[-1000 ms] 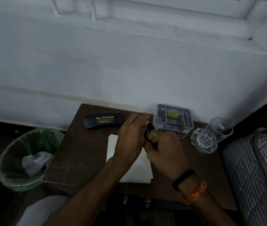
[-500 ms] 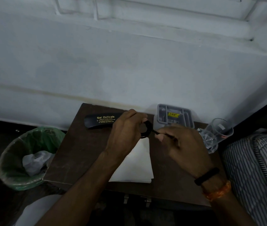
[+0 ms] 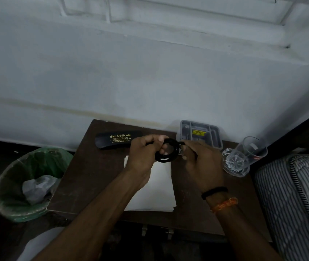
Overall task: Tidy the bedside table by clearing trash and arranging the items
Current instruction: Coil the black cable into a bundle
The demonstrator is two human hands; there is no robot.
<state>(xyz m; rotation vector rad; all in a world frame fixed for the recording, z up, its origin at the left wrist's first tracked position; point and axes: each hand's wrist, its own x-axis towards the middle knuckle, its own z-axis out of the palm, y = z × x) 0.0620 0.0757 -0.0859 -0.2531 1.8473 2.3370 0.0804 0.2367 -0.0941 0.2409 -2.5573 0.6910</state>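
Over the dark brown bedside table (image 3: 91, 178), my left hand (image 3: 144, 155) holds a coil of black cable (image 3: 167, 150) in a loop. My right hand (image 3: 200, 162) pinches the cable's free end just right of the coil. A black spectacle case (image 3: 116, 139) with yellow lettering lies at the table's back left, partly behind my left hand. White paper (image 3: 159, 187) lies flat under my forearms. At the back right a grey plastic tray (image 3: 200, 133) leans against the wall, and a clear glass (image 3: 244, 157) lies tilted at the right edge.
A bin (image 3: 23, 183) with a green liner and crumpled plastic inside stands on the floor left of the table. A striped mattress (image 3: 297, 194) borders the table on the right. The white wall (image 3: 131, 72) rises directly behind the table.
The hands were pressed together on a bunched cable; they have drawn apart. The cable now forms an open loop in my left hand, with my right hand holding its end close by.
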